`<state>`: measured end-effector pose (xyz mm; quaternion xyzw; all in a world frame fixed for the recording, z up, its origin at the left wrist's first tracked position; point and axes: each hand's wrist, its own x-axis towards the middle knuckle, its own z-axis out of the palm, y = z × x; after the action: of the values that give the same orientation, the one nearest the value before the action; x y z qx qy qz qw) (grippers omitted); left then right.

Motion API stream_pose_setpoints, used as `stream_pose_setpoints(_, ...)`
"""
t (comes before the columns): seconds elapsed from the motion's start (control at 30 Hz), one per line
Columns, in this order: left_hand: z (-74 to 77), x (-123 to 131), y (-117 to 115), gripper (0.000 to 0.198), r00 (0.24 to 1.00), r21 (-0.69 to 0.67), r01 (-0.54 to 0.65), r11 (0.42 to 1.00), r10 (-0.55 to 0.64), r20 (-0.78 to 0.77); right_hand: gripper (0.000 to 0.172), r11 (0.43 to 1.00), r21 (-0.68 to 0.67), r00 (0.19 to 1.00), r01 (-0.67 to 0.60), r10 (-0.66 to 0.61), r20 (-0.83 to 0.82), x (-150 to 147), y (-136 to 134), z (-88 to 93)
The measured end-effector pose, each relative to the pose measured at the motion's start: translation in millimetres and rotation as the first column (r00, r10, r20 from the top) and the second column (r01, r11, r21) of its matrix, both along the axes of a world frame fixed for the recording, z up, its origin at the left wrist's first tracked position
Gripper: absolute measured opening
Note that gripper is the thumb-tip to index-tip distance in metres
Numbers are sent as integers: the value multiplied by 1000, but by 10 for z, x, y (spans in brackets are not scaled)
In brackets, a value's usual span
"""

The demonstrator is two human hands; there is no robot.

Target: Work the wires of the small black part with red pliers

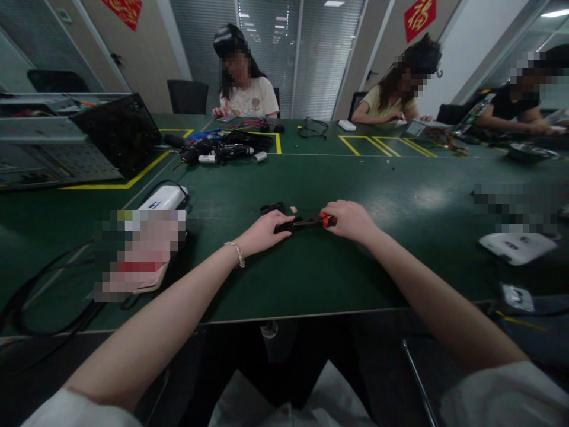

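Observation:
My left hand (265, 231), with a bracelet at its wrist, is closed on a small black part (284, 226) held just above the green table (311, 279). From the other side, my right hand (351, 220) grips a red-handled tool (328, 220). Its thin dark end points left and meets the black part; whether it is a screwdriver or pliers cannot be made out. Just behind my left fingers lies another black piece (272, 208), and beside it a tiny pale scrap (293, 209).
A pink-covered phone-like item (142, 261) and white device (162, 198) lie left among black cables (53, 320). An opened computer case (66, 145) stands behind them. Tools and cables (217, 148) are heaped farther back. A white device (518, 244) lies right. Several people sit opposite.

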<state>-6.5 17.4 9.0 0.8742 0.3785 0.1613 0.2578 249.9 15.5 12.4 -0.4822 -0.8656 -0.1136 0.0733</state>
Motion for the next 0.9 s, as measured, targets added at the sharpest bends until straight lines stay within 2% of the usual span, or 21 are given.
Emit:
stream_pose_setpoints(0.33, 8, 13, -6, 44, 1000, 32, 2, 999, -2, -1, 23, 1000, 20, 1000, -15, 14, 11, 15, 14, -18)
stream_pose_setpoints(0.63, -76, -6, 41, 45, 1000, 53, 19, 998, -20, 24, 23, 1000, 13, 1000, -8, 8, 11, 6, 9, -2)
stream_pose_setpoints(0.9, -19, -4, 8, 45, 1000, 31, 6, 999, -6, 4, 24, 1000, 4, 1000, -3, 3, 4, 6, 5, -3)
